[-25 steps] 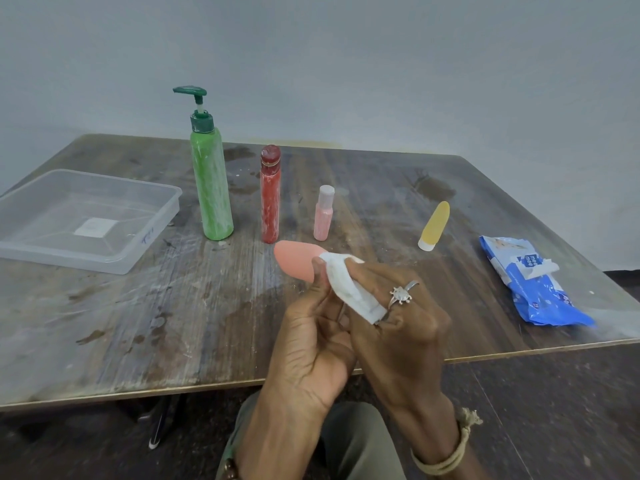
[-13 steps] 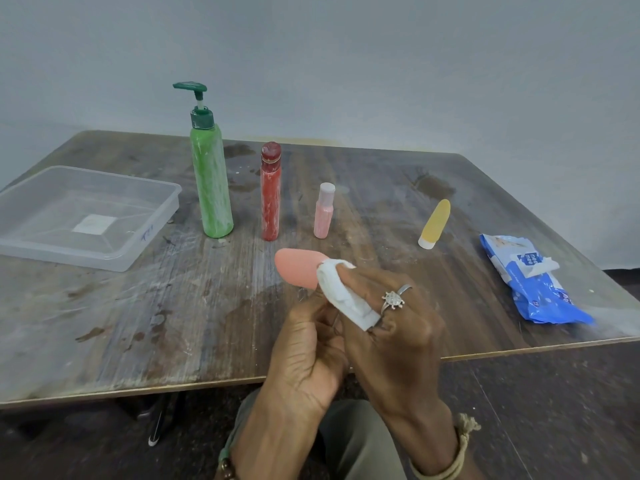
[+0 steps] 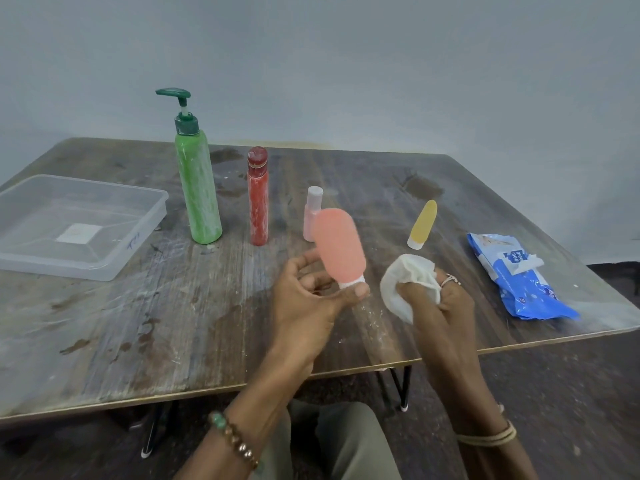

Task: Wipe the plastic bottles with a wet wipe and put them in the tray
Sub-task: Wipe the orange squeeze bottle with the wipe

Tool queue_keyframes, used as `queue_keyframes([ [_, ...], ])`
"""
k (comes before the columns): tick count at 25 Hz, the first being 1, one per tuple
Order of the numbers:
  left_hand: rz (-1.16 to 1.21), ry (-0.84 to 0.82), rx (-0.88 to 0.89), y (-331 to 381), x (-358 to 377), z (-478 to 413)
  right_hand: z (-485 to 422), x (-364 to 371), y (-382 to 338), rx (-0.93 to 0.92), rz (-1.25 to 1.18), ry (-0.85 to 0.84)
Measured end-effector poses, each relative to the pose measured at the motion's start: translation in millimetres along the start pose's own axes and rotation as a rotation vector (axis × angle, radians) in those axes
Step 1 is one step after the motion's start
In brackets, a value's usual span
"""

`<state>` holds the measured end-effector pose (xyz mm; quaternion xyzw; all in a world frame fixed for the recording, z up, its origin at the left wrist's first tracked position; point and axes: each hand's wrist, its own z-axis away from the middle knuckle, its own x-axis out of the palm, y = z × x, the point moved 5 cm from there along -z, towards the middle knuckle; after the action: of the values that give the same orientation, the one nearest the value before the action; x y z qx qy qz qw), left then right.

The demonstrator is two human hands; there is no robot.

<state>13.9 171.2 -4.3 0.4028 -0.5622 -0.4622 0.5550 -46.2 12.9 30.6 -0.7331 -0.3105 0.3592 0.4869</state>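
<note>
1. Coral-pink squeeze bottle (image 3: pixel 337 245): soft matt plastic, rounded capsule shape, white cap downward, held a little tilted above the front half of the table, slightly blurred.
2. Pinched at the cap end by the left hand (image 3: pixel 308 299), thumb and curled fingers round the white cap, whole coral body free above them.
3. Bunched in the right hand (image 3: pixel 440 299), fingers curled round it: white wet wipe (image 3: pixel 405 282), limp and crumpled, just beside the bottle but apart from it.
4. Probably best for a good wipe: open the wipe to a fresh face, wrap it round the body, stroke from dome down to cap while turning the bottle in the left fingers. Pinch firmly against likely slippery wet plastic; press lightly on the soft walls.
5. Then, by judgement, across to the tray (image 3: pixel 145 237): clear rigid plastic, square and shallow, at the table's left, pale label on its floor.
6. Upright in a row behind: green pump bottle (image 3: pixel 197 188), tall, streaked with white smears; red bottle (image 3: pixel 258 202), slim cylinder, smeared likewise; small pink bottle (image 3: pixel 311 213), partly hidden by the coral one; yellow bottle (image 3: pixel 422 220), tapered, cap down.
7. Far right, lying flat: wipes pack (image 3: pixel 519 282), glossy blue film, flap lifted.
8. Beneath everything: table (image 3: pixel 138 323), worn wood-grain top, stained and streaked.
</note>
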Motion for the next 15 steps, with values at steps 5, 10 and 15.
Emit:
queue_keyframes([
  [5, -0.309, -0.072, 0.118, -10.9, 41.3, -56.8, -31.1, -19.3, 34.0, 0.176, -0.297, 0.022],
  [10, -0.381, -0.079, 0.146, -25.2, 78.7, -103.1, -58.1, -14.1, 37.8, 0.031, -0.086, -0.176],
  [15, -0.516, -0.079, 0.185, -37.1, 105.9, -145.1, -98.4, -13.9, 58.5, 0.154, 0.006, -0.165],
])
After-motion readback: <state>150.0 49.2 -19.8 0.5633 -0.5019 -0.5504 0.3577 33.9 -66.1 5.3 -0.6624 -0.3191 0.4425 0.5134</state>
